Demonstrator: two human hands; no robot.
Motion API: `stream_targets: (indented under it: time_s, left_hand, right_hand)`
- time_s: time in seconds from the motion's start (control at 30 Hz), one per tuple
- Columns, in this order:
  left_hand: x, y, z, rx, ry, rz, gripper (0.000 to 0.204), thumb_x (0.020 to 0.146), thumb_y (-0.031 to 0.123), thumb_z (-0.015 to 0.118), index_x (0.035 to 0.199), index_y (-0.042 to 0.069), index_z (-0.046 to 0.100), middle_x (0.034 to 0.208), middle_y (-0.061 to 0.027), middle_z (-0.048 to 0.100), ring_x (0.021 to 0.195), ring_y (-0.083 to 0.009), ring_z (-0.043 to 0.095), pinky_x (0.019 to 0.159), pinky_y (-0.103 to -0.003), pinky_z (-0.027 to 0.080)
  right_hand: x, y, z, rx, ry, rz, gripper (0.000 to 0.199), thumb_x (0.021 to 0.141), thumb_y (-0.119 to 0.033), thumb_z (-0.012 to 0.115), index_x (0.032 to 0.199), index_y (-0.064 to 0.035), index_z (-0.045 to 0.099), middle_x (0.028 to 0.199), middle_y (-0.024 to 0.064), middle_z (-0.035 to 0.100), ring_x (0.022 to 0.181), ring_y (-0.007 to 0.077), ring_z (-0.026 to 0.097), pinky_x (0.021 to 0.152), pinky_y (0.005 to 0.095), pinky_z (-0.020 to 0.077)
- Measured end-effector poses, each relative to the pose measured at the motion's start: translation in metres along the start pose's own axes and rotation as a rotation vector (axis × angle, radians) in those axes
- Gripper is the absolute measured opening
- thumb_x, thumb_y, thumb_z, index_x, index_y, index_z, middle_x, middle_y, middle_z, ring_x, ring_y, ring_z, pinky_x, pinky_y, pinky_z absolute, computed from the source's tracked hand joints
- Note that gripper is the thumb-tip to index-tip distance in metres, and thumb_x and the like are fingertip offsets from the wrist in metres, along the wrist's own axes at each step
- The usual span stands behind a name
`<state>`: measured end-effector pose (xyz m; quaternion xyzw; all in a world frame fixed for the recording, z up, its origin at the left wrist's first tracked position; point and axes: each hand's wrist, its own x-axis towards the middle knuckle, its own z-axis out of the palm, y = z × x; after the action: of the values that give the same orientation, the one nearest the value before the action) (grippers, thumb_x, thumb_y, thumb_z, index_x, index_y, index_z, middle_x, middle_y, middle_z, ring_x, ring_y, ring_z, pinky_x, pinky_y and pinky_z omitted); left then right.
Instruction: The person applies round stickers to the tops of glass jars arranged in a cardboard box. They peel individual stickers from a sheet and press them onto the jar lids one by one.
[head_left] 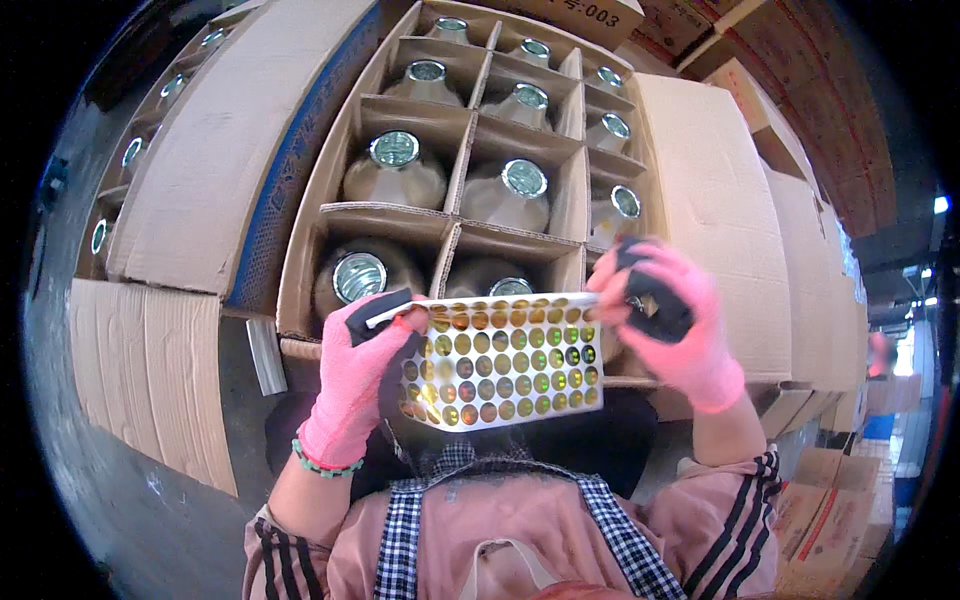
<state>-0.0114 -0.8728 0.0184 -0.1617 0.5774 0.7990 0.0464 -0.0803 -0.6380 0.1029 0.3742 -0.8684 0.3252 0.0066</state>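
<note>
A white sheet of round, shiny gold stickers [512, 362] is stretched out in front of me, over the near edge of an open cardboard box. My left hand [365, 345], in a pink glove with black fingertips, is closed on the sheet's upper left corner. At the upper right corner my right hand [668, 318], gloved the same way, has its fingers curled in against the sheet. Its fingertips are partly blurred. Just beyond the sheet, a wide-mouthed glass bottle [362, 278] stands in the box's near left compartment; another bottle [508, 287] is partly hidden by the sheet.
Cardboard dividers [470, 150] part the box into compartments, with several upright bottles inside. The box's right flap [710, 220] lies folded outward. To the left stands another box [225, 140] with bottles beyond it. Stacked cartons [835, 510] are at the lower right.
</note>
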Motion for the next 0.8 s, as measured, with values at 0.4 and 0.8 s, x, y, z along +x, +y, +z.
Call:
stream_targets:
  time_s: [0.4, 0.8]
  left_hand:
    - [-0.001, -0.004, 0.002, 0.088, -0.165, 0.123, 0.014, 0.072, 0.004, 0.056, 0.082, -0.002, 0.062, 0.071, -0.0007, 0.058, 0.067, -0.0062, 0.052, 0.062, -0.020, 0.041]
    - [0.001, -0.003, 0.000, -0.046, -0.116, 0.057, 0.016, 0.072, 0.007, 0.059, 0.086, -0.001, 0.061, 0.074, -0.0015, 0.058, 0.069, -0.0072, 0.053, 0.064, -0.020, 0.042]
  right_hand:
    - [0.111, 0.101, 0.084, -0.662, -0.402, 0.067, 0.025, 0.064, -0.017, 0.064, 0.085, -0.0061, 0.059, 0.117, 0.0162, 0.042, 0.114, 0.0359, 0.033, 0.094, 0.0419, 0.0283]
    - [0.054, 0.020, 0.016, 0.174, 0.224, 0.177, 0.021, 0.070, -0.014, 0.061, 0.087, -0.0028, 0.056, 0.080, 0.0123, 0.056, 0.078, 0.0279, 0.055, 0.072, 0.0335, 0.0427]
